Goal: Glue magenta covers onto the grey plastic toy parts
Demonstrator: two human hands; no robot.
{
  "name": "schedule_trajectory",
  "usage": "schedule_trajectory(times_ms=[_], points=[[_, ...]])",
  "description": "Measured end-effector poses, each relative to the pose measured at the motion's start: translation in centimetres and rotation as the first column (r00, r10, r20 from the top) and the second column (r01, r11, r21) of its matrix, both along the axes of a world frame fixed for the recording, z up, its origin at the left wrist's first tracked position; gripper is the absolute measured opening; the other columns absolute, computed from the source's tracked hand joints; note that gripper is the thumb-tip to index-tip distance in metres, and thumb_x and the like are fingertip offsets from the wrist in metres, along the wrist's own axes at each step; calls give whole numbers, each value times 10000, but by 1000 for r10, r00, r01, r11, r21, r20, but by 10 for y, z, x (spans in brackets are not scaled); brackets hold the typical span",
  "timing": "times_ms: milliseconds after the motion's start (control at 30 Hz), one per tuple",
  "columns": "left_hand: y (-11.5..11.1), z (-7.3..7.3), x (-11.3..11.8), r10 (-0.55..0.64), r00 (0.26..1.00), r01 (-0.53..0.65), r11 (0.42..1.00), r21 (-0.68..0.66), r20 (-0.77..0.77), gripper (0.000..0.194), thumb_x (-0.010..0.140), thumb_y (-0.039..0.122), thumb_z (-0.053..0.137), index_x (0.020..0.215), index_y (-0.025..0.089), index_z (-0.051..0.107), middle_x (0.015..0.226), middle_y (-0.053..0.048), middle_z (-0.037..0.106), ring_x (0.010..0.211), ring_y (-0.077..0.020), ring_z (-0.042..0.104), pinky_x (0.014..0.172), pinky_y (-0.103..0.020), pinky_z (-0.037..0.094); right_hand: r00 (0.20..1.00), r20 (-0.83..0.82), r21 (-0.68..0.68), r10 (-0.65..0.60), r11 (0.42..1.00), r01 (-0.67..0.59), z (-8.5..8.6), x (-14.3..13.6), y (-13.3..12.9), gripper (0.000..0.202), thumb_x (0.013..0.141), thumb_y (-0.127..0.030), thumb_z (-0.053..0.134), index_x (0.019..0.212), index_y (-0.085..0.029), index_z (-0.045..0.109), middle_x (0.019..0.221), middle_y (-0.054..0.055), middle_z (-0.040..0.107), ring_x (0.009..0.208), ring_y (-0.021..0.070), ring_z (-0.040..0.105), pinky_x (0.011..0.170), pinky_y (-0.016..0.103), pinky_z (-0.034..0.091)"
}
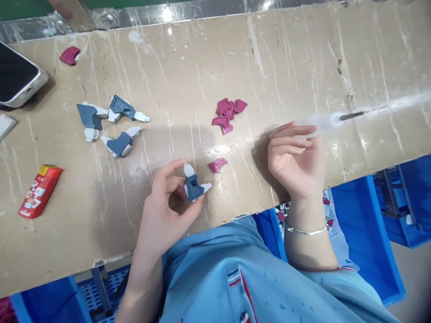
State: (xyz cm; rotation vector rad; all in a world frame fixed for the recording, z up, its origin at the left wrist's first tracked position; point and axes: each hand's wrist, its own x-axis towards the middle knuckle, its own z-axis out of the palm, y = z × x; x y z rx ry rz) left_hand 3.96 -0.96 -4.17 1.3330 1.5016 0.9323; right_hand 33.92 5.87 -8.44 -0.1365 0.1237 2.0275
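My left hand (pixel 171 202) pinches a small blue and white plastic model part (pixel 194 186) between thumb and fingers, just above the table. Close by on its right lies a single crimson plastic piece (pixel 217 165). My right hand (pixel 294 154) is raised with curled fingers and is partly smeared by motion. From its fingertips a blurred whitish, see-through thing (pixel 325 123) extends to the right, ending in a dark thin tip; its kind is unclear. Between the hands, farther back, sits a small heap of crimson pieces (pixel 226 112).
Three blue and white parts (pixel 121 107) lie at the left. Another crimson piece (pixel 70 55), a phone (pixel 37 83) and a red and yellow packet (pixel 40 192) are also on the scuffed table (pixel 202 58). Blue bins (pixel 363 224) stand below its front edge.
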Motion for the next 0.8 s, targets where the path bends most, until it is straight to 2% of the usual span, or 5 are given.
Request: schedule_trajectory(times_ms=[100,167,267,433,800], points=[[0,0,-1,-1,1000,1,1000,-4,-1,571,844,206,805,1377,280,615,828,73,765,740,-110,732,668,-166,602,990,-118,37,82,996,-79,-1,13,4,262,1026,-203,688,1284,-249,698,941,-3,823,770,171,688,751,300,621],[1,0,-1,2,1000,-2,1000,-9,-2,567,847,210,804,1376,284,615,828,73,765,736,-108,727,673,-166,603,941,335,183,55,975,-122,5,1,-5,290,1097,-410,652,1367,-307,675,951,-21,803,731,161,637,689,298,580],[2,-1,0,-5,1000,5,1000,-12,6,569,841,203,805,1372,287,617,824,73,766,733,-109,729,681,-171,608,314,900,397,-301,863,-311,18,-37,-25,543,1154,-699,339,1393,-321,646,885,6,743,640,179,568,607,335,538],[0,-3,-2,-1,1000,1,1000,-6,12,579,838,208,822,1373,288,616,798,80,739,713,-111,722,676,-178,605,-313,557,445,-770,594,-670,26,-83,-25,236,1080,-431,730,1194,-232,789,1125,105,783,976,254,719,875,431,623],[-9,-18,-4,-26,999,23,995,97,37,670,875,151,820,1477,349,603,894,64,760,748,-133,741,724,-233,629,-260,293,607,-920,389,-693,37,-83,-33,208,1057,-109,728,1208,-227,808,1141,68,883,1083,228,859,982,379,738]])
